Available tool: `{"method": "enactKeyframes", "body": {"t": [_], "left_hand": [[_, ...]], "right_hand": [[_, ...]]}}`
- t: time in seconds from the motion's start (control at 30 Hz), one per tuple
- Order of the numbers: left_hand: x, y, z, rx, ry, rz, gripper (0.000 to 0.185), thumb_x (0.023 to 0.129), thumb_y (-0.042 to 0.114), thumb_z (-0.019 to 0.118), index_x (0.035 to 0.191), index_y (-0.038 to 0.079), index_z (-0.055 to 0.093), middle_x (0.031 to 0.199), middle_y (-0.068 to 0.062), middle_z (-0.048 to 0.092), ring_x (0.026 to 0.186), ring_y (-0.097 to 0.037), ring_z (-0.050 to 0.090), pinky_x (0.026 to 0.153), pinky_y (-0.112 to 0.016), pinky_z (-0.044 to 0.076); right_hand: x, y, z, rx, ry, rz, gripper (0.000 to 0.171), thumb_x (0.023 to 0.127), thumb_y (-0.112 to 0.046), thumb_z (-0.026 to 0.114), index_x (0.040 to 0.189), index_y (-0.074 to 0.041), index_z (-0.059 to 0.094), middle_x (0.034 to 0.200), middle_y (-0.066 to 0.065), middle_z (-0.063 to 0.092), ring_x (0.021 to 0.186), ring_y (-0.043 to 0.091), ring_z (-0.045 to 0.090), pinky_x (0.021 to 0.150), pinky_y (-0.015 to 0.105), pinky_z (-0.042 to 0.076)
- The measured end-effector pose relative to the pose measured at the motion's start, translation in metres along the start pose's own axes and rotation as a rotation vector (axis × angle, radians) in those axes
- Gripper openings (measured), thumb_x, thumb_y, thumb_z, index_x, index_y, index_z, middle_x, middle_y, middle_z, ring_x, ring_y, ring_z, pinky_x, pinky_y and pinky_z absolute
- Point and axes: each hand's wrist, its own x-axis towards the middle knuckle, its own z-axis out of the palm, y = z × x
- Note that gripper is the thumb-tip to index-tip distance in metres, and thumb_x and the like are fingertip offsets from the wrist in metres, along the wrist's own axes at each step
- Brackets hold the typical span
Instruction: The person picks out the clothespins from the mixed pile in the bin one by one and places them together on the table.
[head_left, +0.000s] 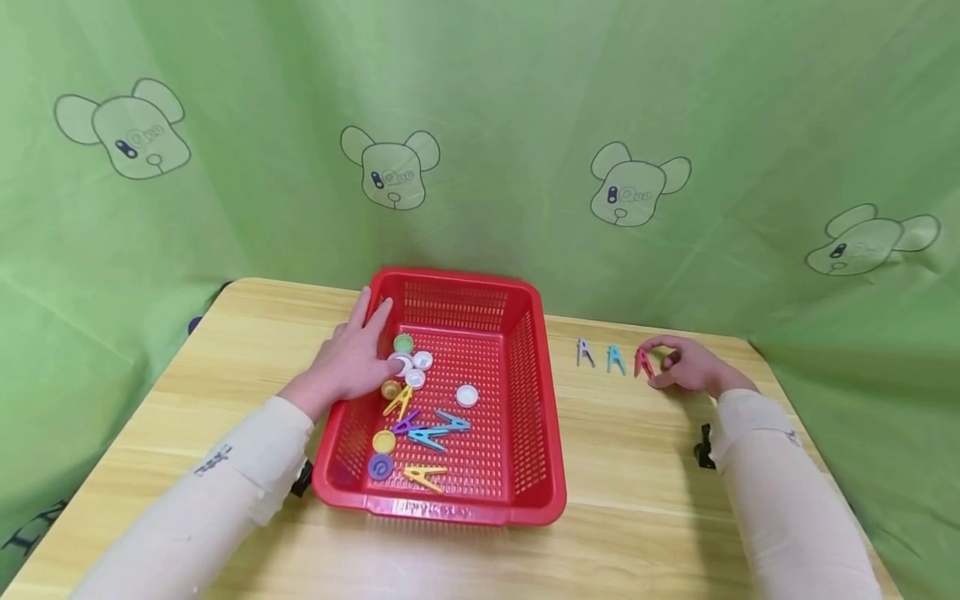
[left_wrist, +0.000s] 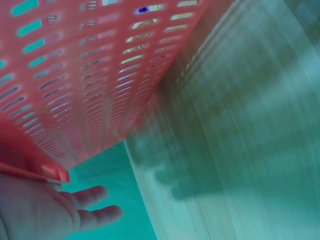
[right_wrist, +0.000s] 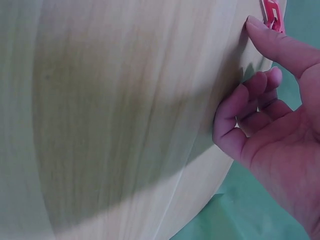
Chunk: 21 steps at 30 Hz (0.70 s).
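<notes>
My left hand [head_left: 351,358] rests over the left rim of a red plastic basket [head_left: 551,433], its visible fingers straight and its thumb inside near white bottle caps [head_left: 423,360]. In the left wrist view, fingers [left_wrist: 90,197] stretch past the rim, outside the perforated wall. On the table to the right, my right hand [head_left: 688,365] holds a red clothespin [head_left: 642,363] between thumb and index finger. The right wrist view shows the thumb beside that clothespin; the other fingers are curled. A blue clothespin [head_left: 616,359] and a pale purple clothespin [head_left: 585,352] lie left of it in a row.
Inside the basket lie a green cap [head_left: 403,343], a purple cap [head_left: 380,467], a lone white cap [head_left: 467,395], and yellow, purple and blue clothespins [head_left: 425,477]. A wooden table [head_left: 622,492] bears everything. Behind it hangs a green cloth [head_left: 510,108].
</notes>
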Motion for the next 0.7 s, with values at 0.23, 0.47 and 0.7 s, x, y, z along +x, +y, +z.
{"method": "enactKeyframes", "body": {"t": [0.23, 0.47, 0.7], "left_hand": [[0.0, 0.0, -0.001, -0.006, -0.001, -0.007, 0.094, 0.089, 0.032, 0.07, 0.162, 0.018, 0.013, 0.166, -0.006, -0.015, 0.14, -0.051, 0.025, 0.095, -0.066, 0.045], [0.002, 0.002, -0.002, -0.013, 0.0, -0.002, 0.095, 0.088, 0.033, 0.07, 0.162, 0.019, 0.012, 0.166, -0.004, -0.015, 0.14, -0.05, 0.026, 0.093, -0.064, 0.047], [-0.001, -0.001, -0.001, -0.03, -0.004, -0.01, 0.095, 0.088, 0.032, 0.07, 0.162, 0.019, 0.013, 0.166, -0.004, -0.015, 0.139, -0.05, 0.027, 0.086, -0.061, 0.053]], "right_hand": [[-0.001, -0.005, 0.0, 0.003, -0.019, 0.017, 0.068, 0.08, -0.002, 0.081, 0.14, 0.0, 0.049, 0.089, 0.014, 0.051, 0.074, 0.021, 0.044, 0.056, 0.027, 0.041], [-0.003, 0.002, -0.002, -0.012, 0.002, 0.007, 0.072, 0.08, -0.002, 0.082, 0.143, -0.001, 0.048, 0.088, 0.014, 0.05, 0.078, 0.023, 0.044, 0.059, 0.029, 0.041], [-0.01, 0.005, -0.006, -0.03, 0.034, -0.013, 0.078, 0.076, -0.004, 0.086, 0.143, -0.001, 0.047, 0.091, 0.019, 0.048, 0.08, 0.024, 0.044, 0.063, 0.03, 0.042]]}}
